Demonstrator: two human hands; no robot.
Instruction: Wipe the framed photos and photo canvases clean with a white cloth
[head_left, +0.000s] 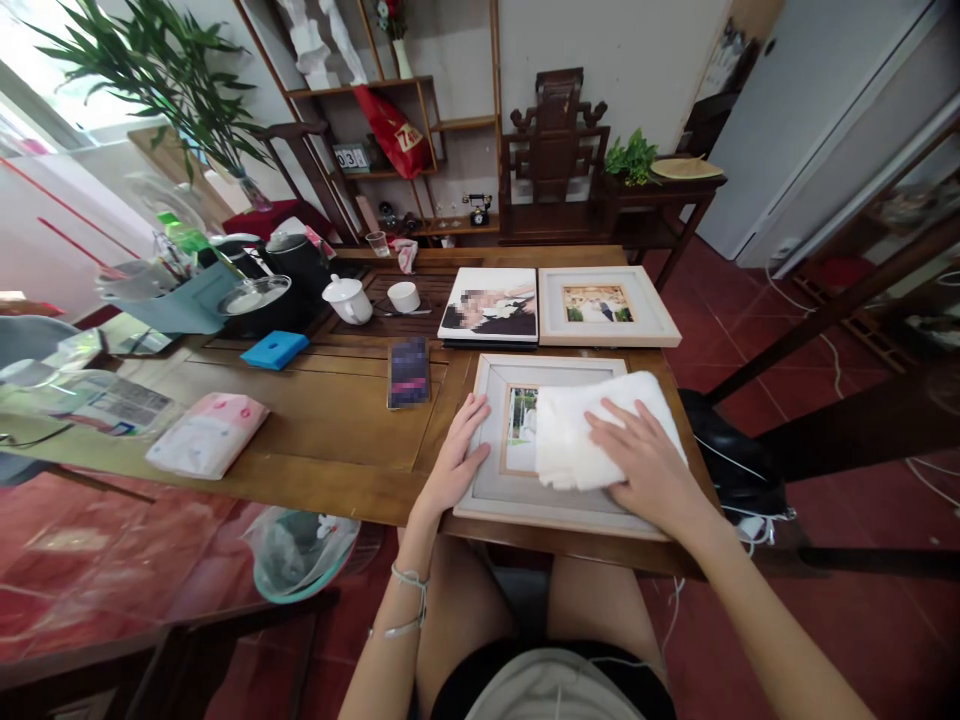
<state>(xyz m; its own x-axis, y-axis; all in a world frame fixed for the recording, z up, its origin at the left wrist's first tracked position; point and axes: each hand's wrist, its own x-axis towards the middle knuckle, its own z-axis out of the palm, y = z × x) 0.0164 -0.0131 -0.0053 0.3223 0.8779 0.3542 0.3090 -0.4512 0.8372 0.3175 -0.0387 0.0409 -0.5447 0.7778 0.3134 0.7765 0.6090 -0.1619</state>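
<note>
A pale picture frame [491, 490] lies flat at the near right edge of the wooden table [330, 420]. My left hand [456, 455] rests open on the frame's left border, fingers spread flat. My right hand [645, 465] lies flat, fingers stretched out, on a folded white cloth [577, 420] that covers most of the frame's glass. Part of a photo shows at the cloth's left side.
Behind the frame lie a photo album [489, 305] and a second framed picture [604, 305]. A phone [409, 372], blue box [275, 349], tissue pack [208, 433], teapot [347, 298] and cup [403, 296] stand further left. A bin [300, 555] sits below the table edge.
</note>
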